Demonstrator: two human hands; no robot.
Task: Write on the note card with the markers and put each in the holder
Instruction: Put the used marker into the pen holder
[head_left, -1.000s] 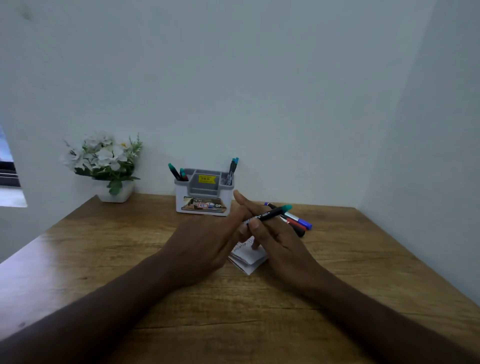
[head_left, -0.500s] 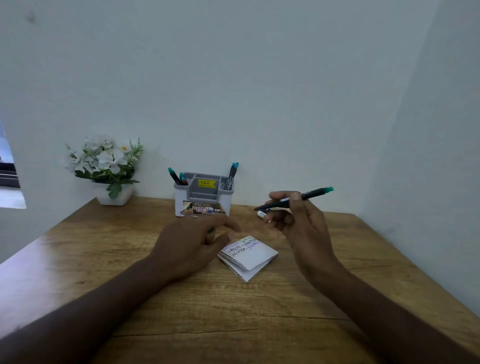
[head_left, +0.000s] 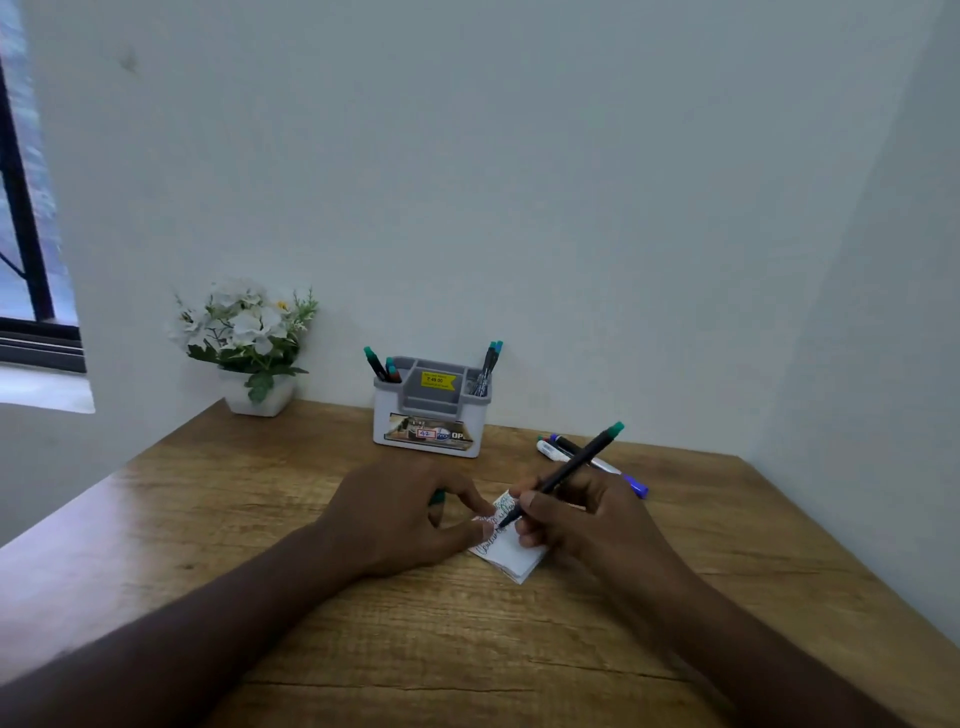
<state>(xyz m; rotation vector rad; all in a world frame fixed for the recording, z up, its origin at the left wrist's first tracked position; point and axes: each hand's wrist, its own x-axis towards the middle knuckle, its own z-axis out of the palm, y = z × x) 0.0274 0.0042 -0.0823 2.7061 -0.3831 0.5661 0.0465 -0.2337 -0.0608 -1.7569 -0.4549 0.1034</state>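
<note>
R hand (head_left: 587, 525) grips marker (head_left: 566, 473), hiding note card (head_left: 511, 551) (writing illegible); L hand (head_left: 400, 514) pinches card edge.

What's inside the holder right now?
The holder has markers standing in its left pocket and its right pocket, teal caps up. A yellow price sticker sits in the middle. Its walls hide the compartment bottoms.

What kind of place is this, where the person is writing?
Probably a small desk in a room corner, at home or in an office. A wooden table stands against plain white walls, with a marker holder and a potted flower plant at the back, and a window on the left.
</note>
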